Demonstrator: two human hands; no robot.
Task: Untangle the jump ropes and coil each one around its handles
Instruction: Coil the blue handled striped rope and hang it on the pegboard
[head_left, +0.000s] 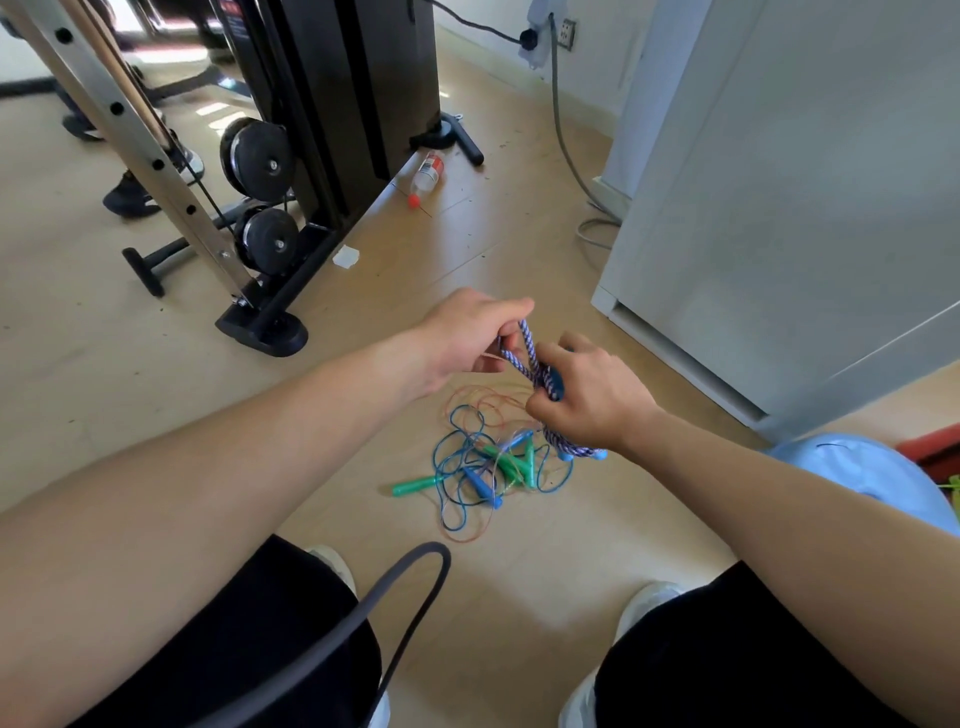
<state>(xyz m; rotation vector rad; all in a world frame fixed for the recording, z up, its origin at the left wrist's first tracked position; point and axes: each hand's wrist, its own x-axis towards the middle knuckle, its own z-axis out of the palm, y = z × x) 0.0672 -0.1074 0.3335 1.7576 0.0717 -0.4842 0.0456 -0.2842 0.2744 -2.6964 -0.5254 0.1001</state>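
A braided purple-and-white jump rope (525, 349) is held up between both hands above the floor. My left hand (470, 332) pinches a loop of it at the top. My right hand (587, 395) is closed around its dark blue handles and the wraps of rope on them; a bundle of the same rope (569, 446) hangs below that hand. On the floor beneath lies a tangle of thin ropes (480, 462): a blue cord, an orange cord, green handles (415, 487) and blue handles (483, 486), all knotted together.
A black weight machine (311, 156) with pulleys stands to the left. A white cabinet (779, 208) fills the right. A plastic bottle (427, 176) lies on the floor behind. A light blue ball (872, 478) sits at my right knee. A grey cable (405, 597) crosses my left leg.
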